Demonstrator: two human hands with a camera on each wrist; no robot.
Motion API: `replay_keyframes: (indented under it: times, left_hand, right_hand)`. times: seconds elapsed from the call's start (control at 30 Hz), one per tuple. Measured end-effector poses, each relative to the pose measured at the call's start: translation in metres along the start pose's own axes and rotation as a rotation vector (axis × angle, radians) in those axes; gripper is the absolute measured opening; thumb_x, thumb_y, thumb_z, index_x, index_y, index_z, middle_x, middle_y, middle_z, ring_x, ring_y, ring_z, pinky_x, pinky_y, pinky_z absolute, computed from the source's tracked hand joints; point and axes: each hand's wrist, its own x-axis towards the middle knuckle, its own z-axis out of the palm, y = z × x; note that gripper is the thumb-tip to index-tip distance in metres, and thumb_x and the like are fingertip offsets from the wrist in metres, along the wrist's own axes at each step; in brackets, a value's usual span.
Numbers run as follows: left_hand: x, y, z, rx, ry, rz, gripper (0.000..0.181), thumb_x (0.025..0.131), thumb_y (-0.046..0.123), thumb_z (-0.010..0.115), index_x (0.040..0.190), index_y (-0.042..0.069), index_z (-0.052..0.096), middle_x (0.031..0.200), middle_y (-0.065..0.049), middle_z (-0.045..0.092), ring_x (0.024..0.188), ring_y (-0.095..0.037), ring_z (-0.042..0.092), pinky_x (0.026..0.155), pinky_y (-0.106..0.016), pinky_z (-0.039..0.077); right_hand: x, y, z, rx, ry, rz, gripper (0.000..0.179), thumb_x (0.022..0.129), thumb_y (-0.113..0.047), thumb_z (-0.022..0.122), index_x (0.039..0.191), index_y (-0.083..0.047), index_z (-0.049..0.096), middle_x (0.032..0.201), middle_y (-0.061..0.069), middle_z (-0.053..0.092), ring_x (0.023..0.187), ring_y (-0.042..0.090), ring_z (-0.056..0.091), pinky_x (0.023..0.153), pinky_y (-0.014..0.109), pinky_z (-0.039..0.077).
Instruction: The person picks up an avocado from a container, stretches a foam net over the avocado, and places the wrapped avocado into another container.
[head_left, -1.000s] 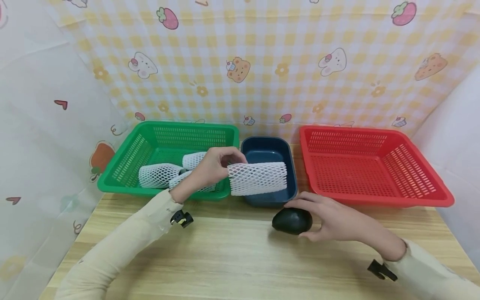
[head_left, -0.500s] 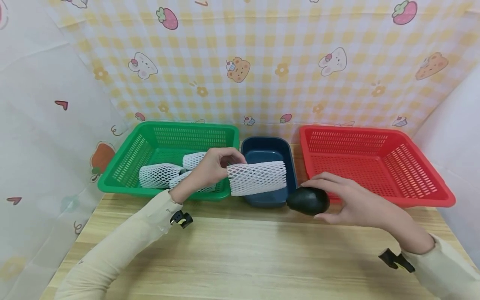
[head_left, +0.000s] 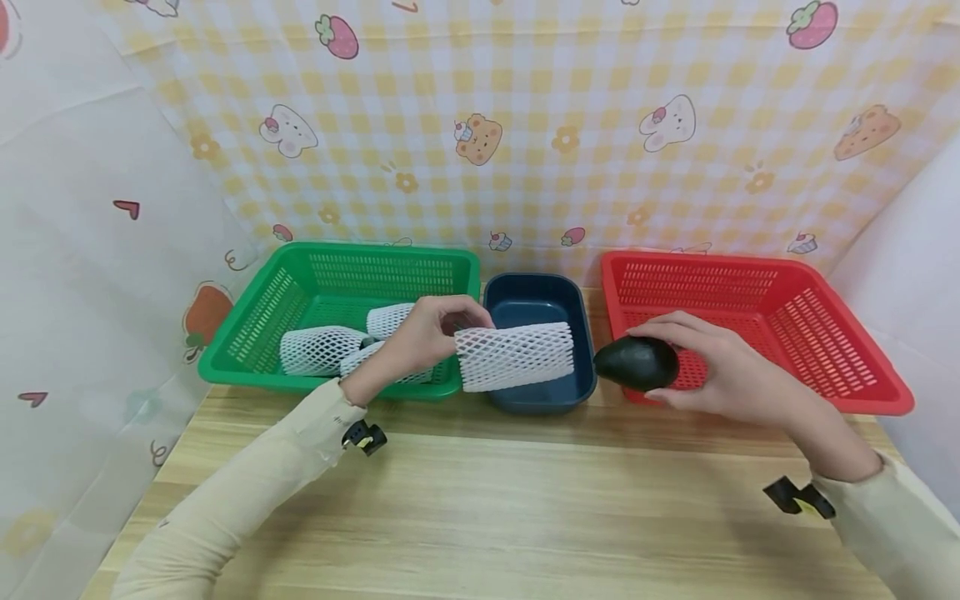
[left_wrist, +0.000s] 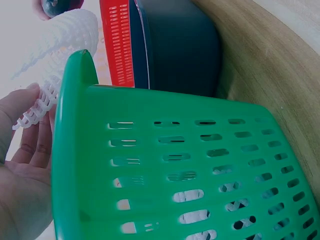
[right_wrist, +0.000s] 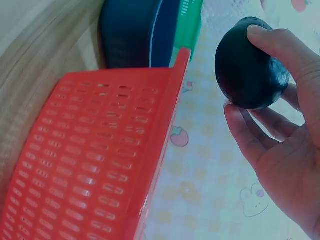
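A white foam net sleeve (head_left: 514, 357) hangs over the dark blue bin (head_left: 581, 333), its left end pinched by my left hand (head_left: 429, 333). In the left wrist view, thumb and fingers grip the edge of that mesh. My right hand (head_left: 723, 367) holds a dark avocado (head_left: 637, 363) above the near left corner of the red basket (head_left: 757, 400). Thumb and fingers clasp the avocado from both sides in the right wrist view. Several net-wrapped things (head_left: 318, 352) lie inside the green basket (head_left: 255, 379), partly behind my left forearm.
All three containers stand side by side along the back of the wooden table (head_left: 465, 508), blue between green and red. A checked cloth (head_left: 525, 192) with cartoon prints hangs behind them. White cloth hangs at left and right.
My right hand has lifted the avocado from near the table and carried it right and back, over the red basket's corner. My left hand and the net sleeve have stayed put.
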Motion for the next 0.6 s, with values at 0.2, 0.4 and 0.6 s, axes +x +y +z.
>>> replay_keyframes:
  times: [0.2, 0.4, 0.6]
  left_hand:
    - [0.0015, 0.0000, 0.0002, 0.004, 0.001, 0.013, 0.020, 0.088, -0.004, 0.077, 0.104, 0.008, 0.076, 0.098, -0.001, 0.072, 0.087, -0.019, 0.068, 0.075, -0.037, 0.056]
    - [0.0027, -0.0007, 0.0024, 0.006, -0.009, 0.011, 0.025, 0.087, -0.009, 0.074, 0.104, 0.009, 0.076, 0.099, 0.000, 0.071, 0.087, -0.017, 0.067, 0.074, -0.037, 0.056]
    - [0.0023, -0.0007, 0.0035, 0.005, -0.004, 0.001, 0.027, 0.086, -0.011, 0.073, 0.102, 0.010, 0.076, 0.098, 0.001, 0.071, 0.087, -0.018, 0.067, 0.073, -0.036, 0.056]
  right_hand:
    - [0.0010, 0.0070, 0.0010, 0.013, 0.018, 0.006, 0.087, 0.062, -0.007, 0.099, 0.139, -0.024, 0.061, 0.130, -0.012, 0.058, 0.112, 0.007, 0.054, 0.082, 0.028, 0.054]
    - [0.0036, 0.0073, 0.0043, 0.014, 0.021, 0.014, 0.086, 0.063, -0.008, 0.098, 0.139, -0.025, 0.061, 0.129, -0.012, 0.057, 0.111, 0.007, 0.054, 0.080, 0.036, 0.056]
    - [0.0078, 0.0086, 0.0097, 0.028, 0.019, 0.004, 0.085, 0.065, -0.012, 0.098, 0.139, -0.024, 0.061, 0.129, -0.011, 0.058, 0.111, 0.007, 0.054, 0.081, 0.034, 0.056]
